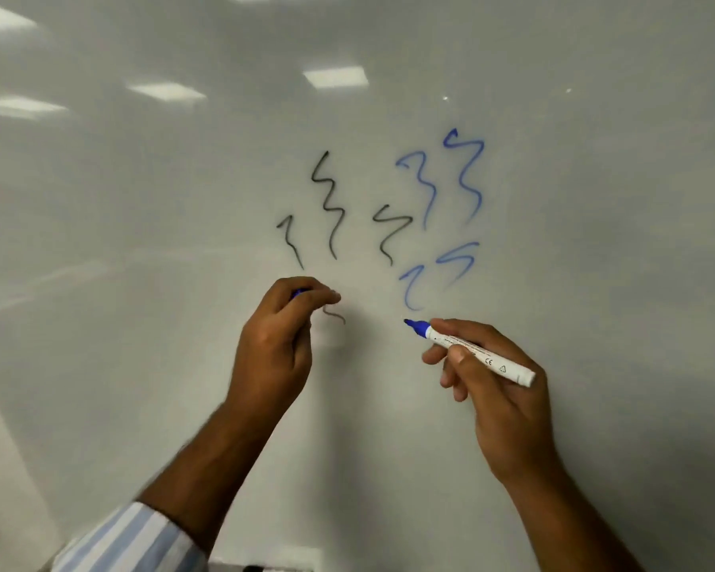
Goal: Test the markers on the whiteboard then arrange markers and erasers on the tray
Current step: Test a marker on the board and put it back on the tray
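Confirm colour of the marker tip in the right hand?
Blue, on the marker in the right hand; head view.

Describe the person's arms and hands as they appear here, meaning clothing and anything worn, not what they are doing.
Both hands are bare: no gloves, rings or watch show on the left hand or the right hand. The left arm has a sleeve with light blue and white stripes, pushed back from the wrist. The right forearm is bare as far as the frame shows.
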